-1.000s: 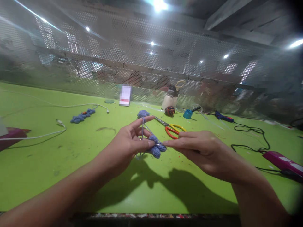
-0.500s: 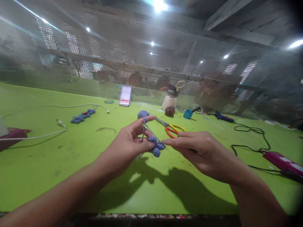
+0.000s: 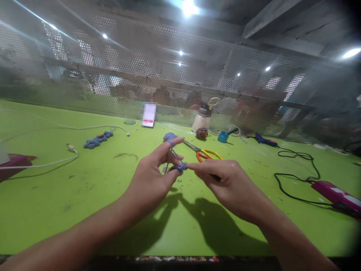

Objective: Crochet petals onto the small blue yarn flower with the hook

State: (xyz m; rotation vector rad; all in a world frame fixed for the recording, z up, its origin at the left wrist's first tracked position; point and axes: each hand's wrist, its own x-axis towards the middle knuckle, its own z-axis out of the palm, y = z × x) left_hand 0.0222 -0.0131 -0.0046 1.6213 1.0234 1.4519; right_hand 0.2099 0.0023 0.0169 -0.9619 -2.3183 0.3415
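Note:
My left hand (image 3: 153, 175) pinches a small blue-purple crochet piece (image 3: 182, 166) between thumb and fingers. A strand of matching yarn loops over its raised index finger. In my right hand (image 3: 229, 184) is a crochet hook (image 3: 216, 177); its dark handle shows under the fingers, while the tip is hidden at the piece. The right index fingertip touches or nearly touches the crochet's right edge. Just beyond the left index finger lies the blue-purple yarn ball (image 3: 170, 137). Scissors (image 3: 207, 153) with orange and yellow handles rest behind my right hand.
On the green table (image 3: 70, 214), a finished-looking blue crochet strip (image 3: 98, 139) lies left. Behind stand a phone (image 3: 149, 114), a bottle (image 3: 201, 118), a multicoloured ball (image 3: 202, 133) and a blue pot (image 3: 223, 137). A glue gun (image 3: 265, 140) and magenta power strip (image 3: 335, 195) lie right.
The crochet piece has tilted from showing its petals to nearly edge-on. My right hand has shifted slightly left and closer to my left hand, and the hook's handle now shows.

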